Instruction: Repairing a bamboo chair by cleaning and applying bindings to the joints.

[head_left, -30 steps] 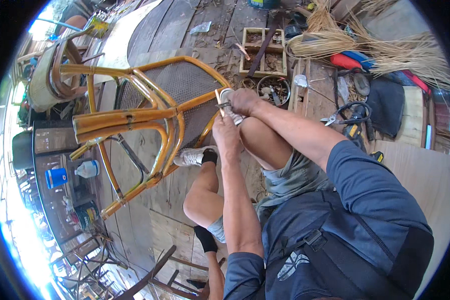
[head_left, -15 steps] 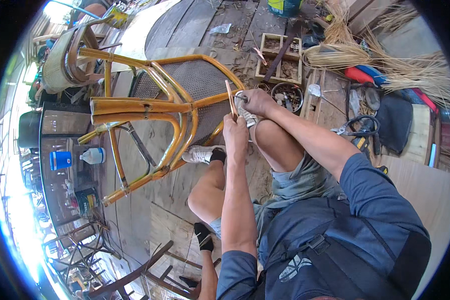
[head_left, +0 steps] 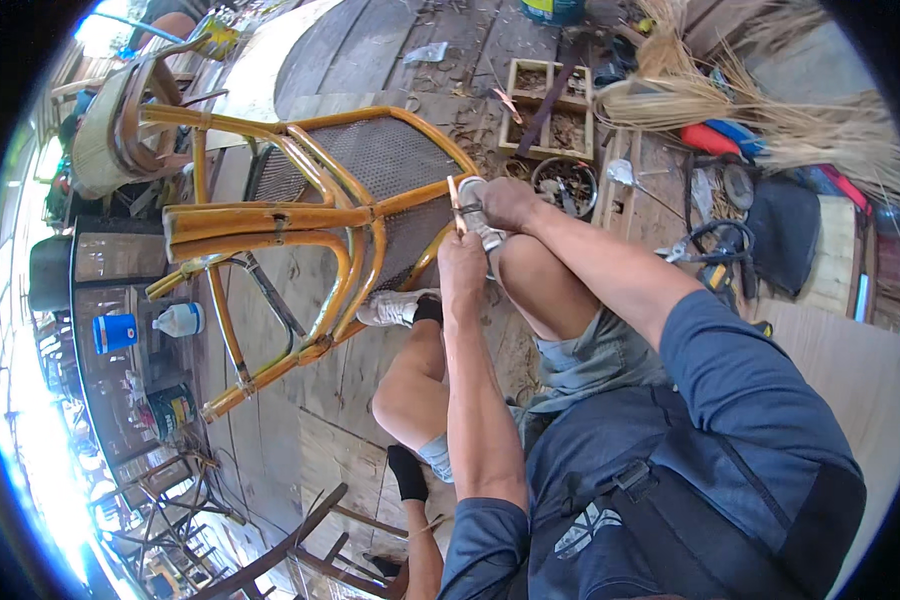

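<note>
- Left hand (head_left: 462, 265): fingers closed round the lower end of a pale strip (head_left: 456, 203); the strip's free end sticks up past them, away from the body.
- Right hand (head_left: 511, 204): fist curled tight on a small dark tool (head_left: 471, 209), its handle hidden in the grip. Tool points left at the strip, just above the left fingers; can't tell if it touches.
- Light shoe (head_left: 492, 240): directly behind strip and tool, between the two hands.
- Cane chair (head_left: 245, 216): left of the left fingers, tipped over; its near corner is just beside the strip's tip.
- Round bowl (head_left: 593, 200) of bits: just right of the right fist.
- Compartmented wooden box (head_left: 548, 154): beyond the right fist.
- Cutters (head_left: 678, 251): well right of both hands.
</note>
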Available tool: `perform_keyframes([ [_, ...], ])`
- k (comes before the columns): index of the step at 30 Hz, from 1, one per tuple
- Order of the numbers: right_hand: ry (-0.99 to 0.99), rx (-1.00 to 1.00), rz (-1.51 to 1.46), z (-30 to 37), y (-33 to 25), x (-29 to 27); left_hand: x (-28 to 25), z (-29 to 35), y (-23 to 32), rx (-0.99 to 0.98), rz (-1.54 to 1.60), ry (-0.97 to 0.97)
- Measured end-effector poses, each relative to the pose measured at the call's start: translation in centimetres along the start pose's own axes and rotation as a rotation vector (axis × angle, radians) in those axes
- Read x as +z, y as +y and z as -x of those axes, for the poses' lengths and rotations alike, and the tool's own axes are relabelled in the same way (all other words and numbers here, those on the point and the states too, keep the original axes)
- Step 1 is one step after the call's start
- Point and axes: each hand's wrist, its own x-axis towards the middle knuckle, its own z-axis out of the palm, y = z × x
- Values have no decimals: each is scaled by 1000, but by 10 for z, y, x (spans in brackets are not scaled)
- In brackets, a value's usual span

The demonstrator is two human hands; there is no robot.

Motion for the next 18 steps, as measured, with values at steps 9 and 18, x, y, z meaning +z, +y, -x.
perform_keyframes([
  [9, 48, 664, -314, -11, 21, 10, -27, 81, 83, 227, -64, -19],
  [18, 118, 524, -365, 24, 68, 17, -103, 130, 113, -266, 611, 52],
])
